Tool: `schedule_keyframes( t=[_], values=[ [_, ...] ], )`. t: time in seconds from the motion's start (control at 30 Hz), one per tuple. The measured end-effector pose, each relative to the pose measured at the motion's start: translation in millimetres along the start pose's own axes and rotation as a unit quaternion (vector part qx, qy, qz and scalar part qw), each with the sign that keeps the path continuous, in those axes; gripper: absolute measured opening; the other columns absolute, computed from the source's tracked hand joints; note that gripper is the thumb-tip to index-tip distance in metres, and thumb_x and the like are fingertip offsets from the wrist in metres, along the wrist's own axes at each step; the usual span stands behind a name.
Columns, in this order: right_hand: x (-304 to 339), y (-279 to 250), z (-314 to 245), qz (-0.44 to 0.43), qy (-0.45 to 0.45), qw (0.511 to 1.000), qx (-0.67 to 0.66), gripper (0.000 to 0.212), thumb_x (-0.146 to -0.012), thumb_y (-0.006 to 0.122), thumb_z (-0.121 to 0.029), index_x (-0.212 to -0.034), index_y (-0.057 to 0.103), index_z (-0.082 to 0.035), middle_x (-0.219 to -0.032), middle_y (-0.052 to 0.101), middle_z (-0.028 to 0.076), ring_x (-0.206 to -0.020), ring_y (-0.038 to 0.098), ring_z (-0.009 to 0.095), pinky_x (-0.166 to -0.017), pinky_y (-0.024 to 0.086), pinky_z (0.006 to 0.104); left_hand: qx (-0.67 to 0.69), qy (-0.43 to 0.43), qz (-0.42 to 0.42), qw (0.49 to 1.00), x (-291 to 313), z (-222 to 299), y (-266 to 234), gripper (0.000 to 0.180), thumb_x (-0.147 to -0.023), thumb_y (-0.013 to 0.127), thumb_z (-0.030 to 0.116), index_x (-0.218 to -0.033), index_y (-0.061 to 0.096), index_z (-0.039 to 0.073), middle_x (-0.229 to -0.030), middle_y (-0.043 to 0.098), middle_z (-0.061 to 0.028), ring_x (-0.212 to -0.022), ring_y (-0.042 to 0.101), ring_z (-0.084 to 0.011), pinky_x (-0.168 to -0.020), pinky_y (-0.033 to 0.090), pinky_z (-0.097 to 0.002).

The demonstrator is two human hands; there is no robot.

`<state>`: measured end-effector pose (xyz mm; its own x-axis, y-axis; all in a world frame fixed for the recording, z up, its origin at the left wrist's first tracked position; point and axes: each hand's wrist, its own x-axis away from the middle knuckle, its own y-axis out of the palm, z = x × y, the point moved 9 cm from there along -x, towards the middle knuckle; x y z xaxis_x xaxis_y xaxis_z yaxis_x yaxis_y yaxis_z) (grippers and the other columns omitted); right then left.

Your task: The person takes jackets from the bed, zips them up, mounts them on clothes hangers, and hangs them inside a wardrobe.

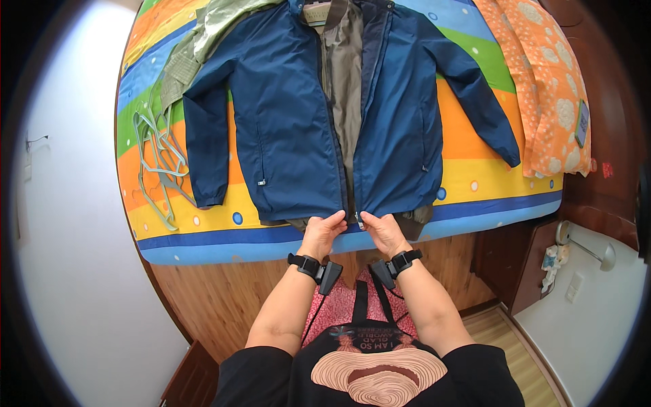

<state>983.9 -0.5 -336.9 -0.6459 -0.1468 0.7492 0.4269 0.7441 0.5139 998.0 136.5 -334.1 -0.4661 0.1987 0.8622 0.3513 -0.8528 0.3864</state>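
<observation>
A dark blue zip jacket (288, 129) lies front up on the bed, its front unzipped and its sleeves spread to both sides. Through the gap shows an olive-brown garment (344, 61), whose ribbed edge also peeks out below the jacket's hem. At the bottom of the left front edge, my left hand (320, 235) is closed, thumb and fingers pinching the fabric by the zip. My right hand (386, 235) pinches the lower corner of the opposite front edge, where a metal zip end (359, 218) shows by the thumb. The two edges are close together but apart.
Several pale green hangers (166, 180) lie left of the jacket, below a light green garment (193, 57). An orange floral pillow or folded bedding (553, 88) is at right with a phone (582, 123) on it. The striped bed (196, 254) ends before me; a lamp (607, 258) stands right.
</observation>
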Motion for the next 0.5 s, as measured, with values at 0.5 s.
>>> schedule_keyframes(
  t=[0.5],
  values=[
    [2, 25, 0, -0.036, 0.001, 0.998, -0.044, 0.010, -0.082, 0.061, -0.008, -0.087, 0.063, 0.000, -0.087, 0.063, 0.006, -0.080, 0.057, 0.015, -0.076, 0.046, 0.0305, 0.005, 0.013, -0.023, 1.000, 6, 7, 13, 0.010, -0.077, 0.067, 0.008, -0.080, 0.062, 0.000, -0.075, 0.063, -0.0074, -0.064, 0.058, -0.0148, -0.065, 0.049, -0.0262]
  ],
)
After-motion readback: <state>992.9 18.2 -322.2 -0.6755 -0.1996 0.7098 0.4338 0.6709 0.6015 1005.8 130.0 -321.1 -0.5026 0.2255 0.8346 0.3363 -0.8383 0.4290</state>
